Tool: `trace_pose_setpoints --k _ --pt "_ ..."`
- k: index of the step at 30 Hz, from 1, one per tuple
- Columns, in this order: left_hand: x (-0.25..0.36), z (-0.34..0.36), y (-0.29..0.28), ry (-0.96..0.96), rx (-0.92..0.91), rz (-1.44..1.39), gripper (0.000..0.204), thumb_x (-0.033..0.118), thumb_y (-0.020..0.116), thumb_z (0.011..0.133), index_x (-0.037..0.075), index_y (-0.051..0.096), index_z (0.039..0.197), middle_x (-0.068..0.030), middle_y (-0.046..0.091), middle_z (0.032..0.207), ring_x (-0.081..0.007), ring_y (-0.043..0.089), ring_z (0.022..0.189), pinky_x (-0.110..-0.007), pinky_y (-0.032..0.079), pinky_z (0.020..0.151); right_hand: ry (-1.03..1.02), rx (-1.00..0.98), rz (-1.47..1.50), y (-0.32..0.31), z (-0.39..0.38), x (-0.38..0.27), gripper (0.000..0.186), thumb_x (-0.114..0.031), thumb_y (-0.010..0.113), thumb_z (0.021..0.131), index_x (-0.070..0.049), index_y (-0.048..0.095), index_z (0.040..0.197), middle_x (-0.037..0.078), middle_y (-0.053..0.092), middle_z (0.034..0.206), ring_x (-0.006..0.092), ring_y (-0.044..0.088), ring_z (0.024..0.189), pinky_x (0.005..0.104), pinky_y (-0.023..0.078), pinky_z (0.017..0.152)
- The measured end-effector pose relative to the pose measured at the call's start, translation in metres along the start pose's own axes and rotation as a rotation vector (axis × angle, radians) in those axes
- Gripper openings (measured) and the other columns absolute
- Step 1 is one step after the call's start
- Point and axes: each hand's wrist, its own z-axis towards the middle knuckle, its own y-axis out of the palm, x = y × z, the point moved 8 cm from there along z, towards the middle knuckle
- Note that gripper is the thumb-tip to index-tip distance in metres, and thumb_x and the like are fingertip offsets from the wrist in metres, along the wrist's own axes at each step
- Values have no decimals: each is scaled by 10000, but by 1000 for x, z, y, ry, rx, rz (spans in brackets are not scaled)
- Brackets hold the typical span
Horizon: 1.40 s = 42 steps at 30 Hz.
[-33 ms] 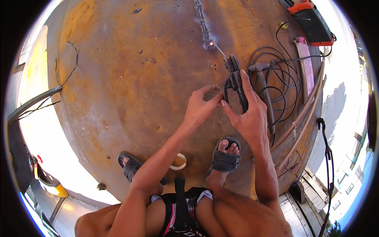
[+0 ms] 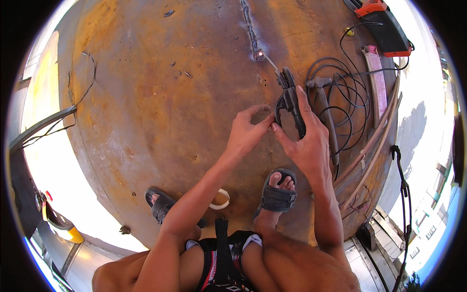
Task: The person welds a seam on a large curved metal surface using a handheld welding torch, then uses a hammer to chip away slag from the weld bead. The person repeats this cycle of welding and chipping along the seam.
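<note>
The right hand (image 2: 311, 141) is gripping an electrode holder (image 2: 290, 97); the half-curled left hand (image 2: 245, 130) is hovering alongside, hold unclear. Beyond, weld bead (image 2: 249, 27) is showing; the pitted seam (image 2: 265, 80) nearer is seemingly waiting.

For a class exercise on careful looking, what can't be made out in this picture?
All in the head view:
- Rod: its tip is lost in the bright spot.
- Weld seam: far end cut off by the top edge.
- Left sandal: partly hidden by the left forearm.
- Left hand: whether it grips the rod holder is unclear; overlapping fingertips hide the contact.
</note>
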Motion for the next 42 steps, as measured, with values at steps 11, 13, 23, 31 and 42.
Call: trace_pose_setpoints --k 11,13,23,31,42 --pt "2 8 -3 26 25 9 501 303 732 1043 -58 732 1391 -161 785 1250 -212 674 1249 -407 482 1144 -50 27 4 1 8 1 965 -182 900 884 -112 432 1725 252 768 1191 431 765 1074 483 593 939" --pt "1 8 -4 30 17 6 500 300 730 1042 -56 732 1392 -171 781 1272 -222 669 1279 -413 473 1163 -10 -7 3 1 8 0 959 -122 893 891 -88 425 1727 252 773 1325 364 777 1230 432 587 1043" --pt "2 8 -4 35 27 6 463 283 728 1039 -47 751 1364 -160 785 1266 -216 665 1269 -405 472 1154 -11 -7 1 1 8 0 955 -110 895 890 -74 428 1722 250 777 1315 356 782 1221 430 588 1040" --pt "0 9 -6 62 36 8 405 260 720 1050 -37 776 1321 -147 790 1254 -199 674 1242 -396 486 1138 -10 -20 -4 4 9 0 953 -125 897 891 -69 429 1719 255 773 1322 371 775 1232 438 585 1048" --pt "11 8 -4 42 37 31 431 275 736 1050 -37 759 1346 -145 793 1263 -183 685 1225 -388 521 1092 -103 47 -15 3 9 5 968 -228 901 894 -114 424 1729 253 760 1078 448 762 959 510 595 869"
